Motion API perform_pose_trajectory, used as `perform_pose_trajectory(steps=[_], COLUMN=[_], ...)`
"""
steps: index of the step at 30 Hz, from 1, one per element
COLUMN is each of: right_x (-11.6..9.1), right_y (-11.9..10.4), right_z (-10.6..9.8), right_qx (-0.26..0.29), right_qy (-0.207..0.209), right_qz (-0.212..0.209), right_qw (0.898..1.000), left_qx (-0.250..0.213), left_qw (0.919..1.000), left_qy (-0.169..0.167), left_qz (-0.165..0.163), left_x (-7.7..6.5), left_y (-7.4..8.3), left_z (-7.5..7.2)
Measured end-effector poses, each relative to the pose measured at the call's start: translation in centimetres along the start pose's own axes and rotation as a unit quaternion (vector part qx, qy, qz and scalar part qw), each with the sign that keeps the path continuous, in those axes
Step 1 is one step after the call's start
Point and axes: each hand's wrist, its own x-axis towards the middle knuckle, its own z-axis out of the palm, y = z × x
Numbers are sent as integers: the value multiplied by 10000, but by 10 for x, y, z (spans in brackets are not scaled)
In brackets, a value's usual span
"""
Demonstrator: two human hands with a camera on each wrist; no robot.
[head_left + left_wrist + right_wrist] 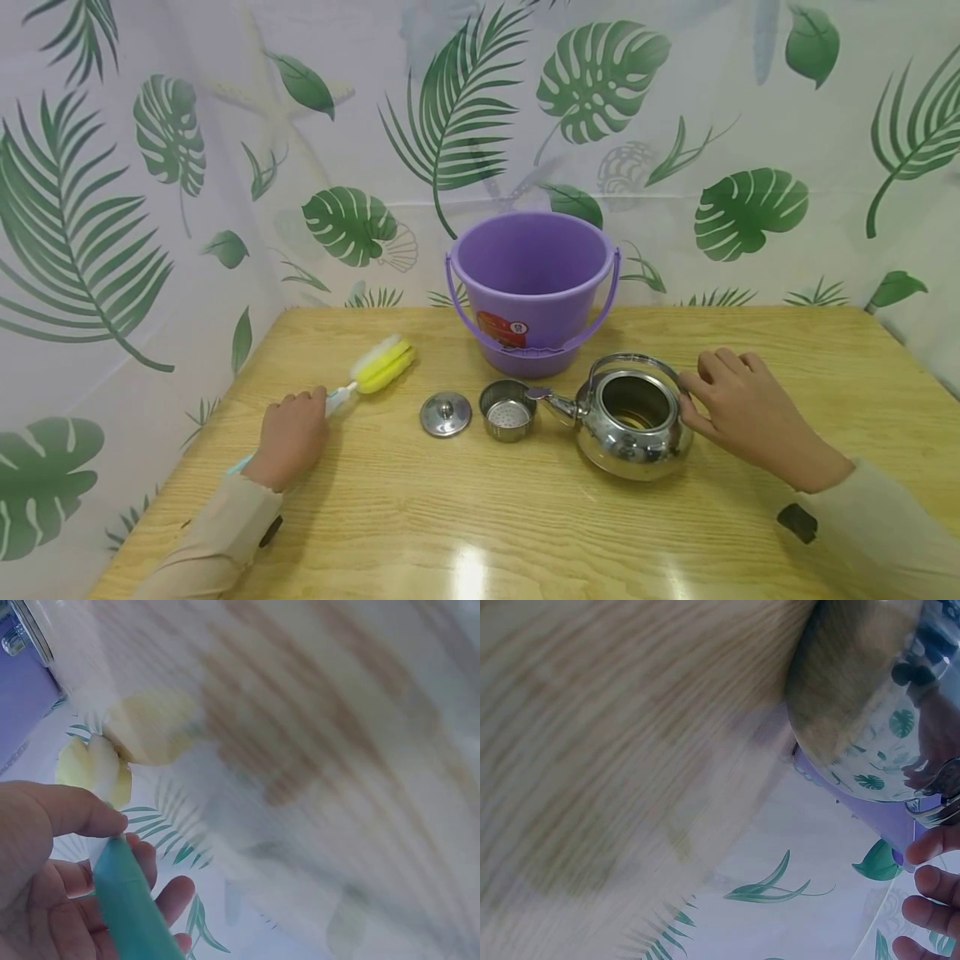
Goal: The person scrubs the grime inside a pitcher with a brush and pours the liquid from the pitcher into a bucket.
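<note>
A sponge brush with a yellow and white head [384,365] lies low over the left of the table. My left hand [292,435] grips its handle, white near the head and teal [131,900] farther back, with thumb and fingers around it. Right of the middle, a shiny metal kettle [633,450] stands upright without its lid, its spout to the left and its hoop handle raised. At the kettle's right side, my right hand [738,408] holds it by the handle's lower end, thumb against the body. The right wrist view shows the other fingers [934,911] loosely curled.
A round metal lid [446,415] with a knob and a perforated strainer basket [507,417] stand left of the spout. Behind them is a purple bucket [536,321], its handle hanging in front. A leaf-printed sheet [495,167] hangs behind the wooden table [420,517].
</note>
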Motion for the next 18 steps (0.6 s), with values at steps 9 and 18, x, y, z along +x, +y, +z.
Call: perform_pose_trajectory(steps=[9, 18], right_x=[0, 0], right_y=[0, 0], right_z=[0, 1], right_qx=[-2, 17], right_qy=[1, -13], right_qz=[-1, -12], right_qw=[10000, 10000], left_qx=[-161, -129], left_qw=[9973, 9966], left_qy=[680, 796], left_qz=[232, 168], left_x=[-4, -4], left_y=[0, 2], left_z=[1, -2])
